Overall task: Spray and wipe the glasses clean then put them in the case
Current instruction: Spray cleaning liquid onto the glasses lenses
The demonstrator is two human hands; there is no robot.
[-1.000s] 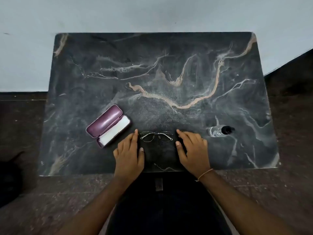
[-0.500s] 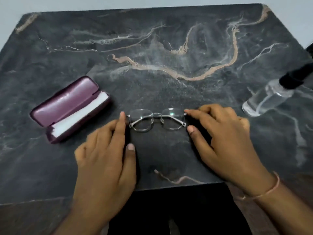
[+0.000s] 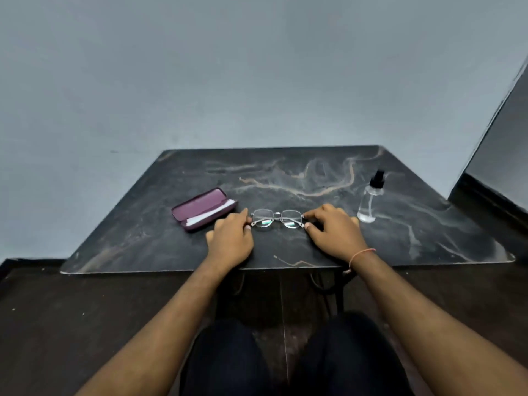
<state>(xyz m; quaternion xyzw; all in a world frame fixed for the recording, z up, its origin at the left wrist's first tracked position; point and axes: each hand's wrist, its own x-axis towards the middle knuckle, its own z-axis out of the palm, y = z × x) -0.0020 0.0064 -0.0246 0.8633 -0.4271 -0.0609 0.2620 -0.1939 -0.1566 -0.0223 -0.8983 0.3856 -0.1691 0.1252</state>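
Thin metal-framed glasses point(image 3: 277, 218) lie folded on the dark marble table point(image 3: 414, 232), near its front edge. My left hand point(image 3: 230, 238) pinches the frame's left end between thumb and index finger. My right hand point(image 3: 334, 230) pinches the right end the same way. The purple glasses case point(image 3: 200, 204) lies open to the left of the glasses, with a white cloth point(image 3: 211, 217) inside it. A clear spray bottle point(image 3: 370, 200) with a black nozzle stands upright to the right of my right hand.
A grey wall stands behind the table. The floor around it is dark, and my legs are under the front edge. A dark panel edge shows at the far right point(image 3: 508, 138).
The camera has tilted up and pulled back, so the wall now fills the top. Both hands' thumbs and index fingers have closed in on the ends of the glasses. The objects have stayed in place.
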